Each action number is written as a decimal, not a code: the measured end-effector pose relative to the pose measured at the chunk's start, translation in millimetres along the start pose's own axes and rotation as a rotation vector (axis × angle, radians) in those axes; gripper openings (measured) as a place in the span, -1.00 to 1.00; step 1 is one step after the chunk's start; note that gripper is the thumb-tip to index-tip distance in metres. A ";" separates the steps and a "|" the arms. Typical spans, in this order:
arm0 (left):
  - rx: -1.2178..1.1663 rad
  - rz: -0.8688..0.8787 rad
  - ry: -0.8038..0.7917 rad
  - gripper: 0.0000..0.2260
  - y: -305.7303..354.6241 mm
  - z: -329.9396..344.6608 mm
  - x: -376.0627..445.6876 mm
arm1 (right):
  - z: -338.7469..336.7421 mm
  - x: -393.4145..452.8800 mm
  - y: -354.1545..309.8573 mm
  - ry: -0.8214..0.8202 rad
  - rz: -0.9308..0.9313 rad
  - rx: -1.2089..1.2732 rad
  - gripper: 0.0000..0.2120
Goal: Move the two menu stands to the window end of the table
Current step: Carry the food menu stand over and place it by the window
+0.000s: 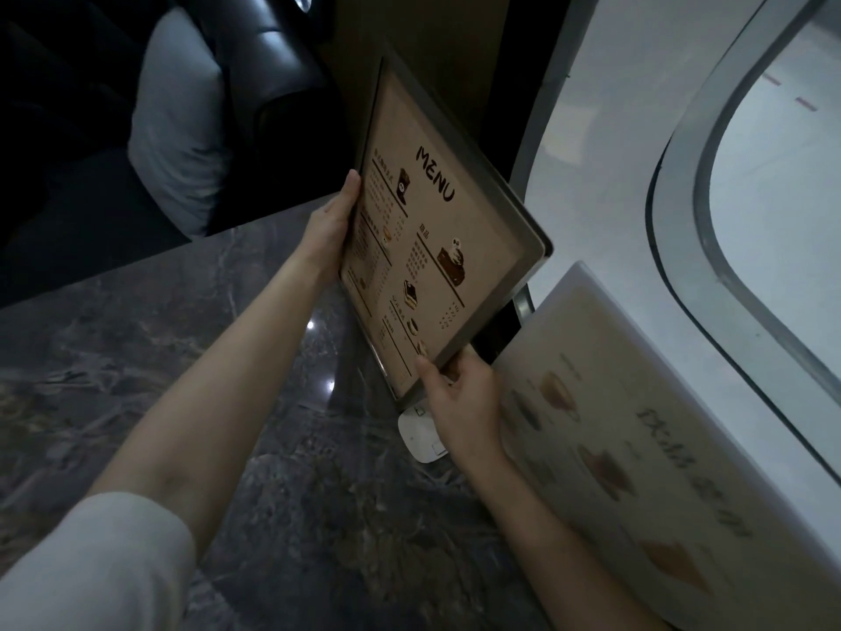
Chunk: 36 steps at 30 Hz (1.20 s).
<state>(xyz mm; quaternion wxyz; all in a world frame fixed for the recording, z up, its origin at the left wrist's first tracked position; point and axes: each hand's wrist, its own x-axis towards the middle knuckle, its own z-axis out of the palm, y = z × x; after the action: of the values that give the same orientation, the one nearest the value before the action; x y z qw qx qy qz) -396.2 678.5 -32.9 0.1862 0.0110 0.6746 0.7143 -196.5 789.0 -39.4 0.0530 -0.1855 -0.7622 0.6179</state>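
The first menu stand (437, 230) sits tilted at the centre, held off the worktop (136, 357). The left grip (330, 239) is on its 9 o'clock edge; the right grip (459, 398) is at its 6 o'clock corner. A second menu stand (637, 448) lies toward 4 o'clock, beside the window (773, 220) at 2 o'clock. A small flat device (421, 437) rests on the worktop just under the right grip. A seat with a cushion (177, 129) is at 10 o'clock, beyond the worktop's far edge.
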 end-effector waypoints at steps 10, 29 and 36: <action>0.233 -0.044 0.173 -0.53 -2.8 14.6 -17.7 | -3.2 -1.3 -2.3 -0.023 -0.013 -0.178 -0.66; 0.698 -0.076 0.117 -0.74 23.7 22.5 -102.4 | -34.7 -31.7 -132.6 -0.318 -0.291 -0.749 -0.74; 0.319 -0.022 0.241 -0.77 -35.4 34.0 -132.2 | -73.3 -19.2 -191.9 -0.271 -0.648 -0.920 -0.77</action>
<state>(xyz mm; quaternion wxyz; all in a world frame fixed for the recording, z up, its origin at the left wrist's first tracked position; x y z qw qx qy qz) -255.3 674.7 -32.9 0.1078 -0.0523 0.7967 0.5924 -197.7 817.7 164.8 0.0550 0.1341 -0.9704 0.1933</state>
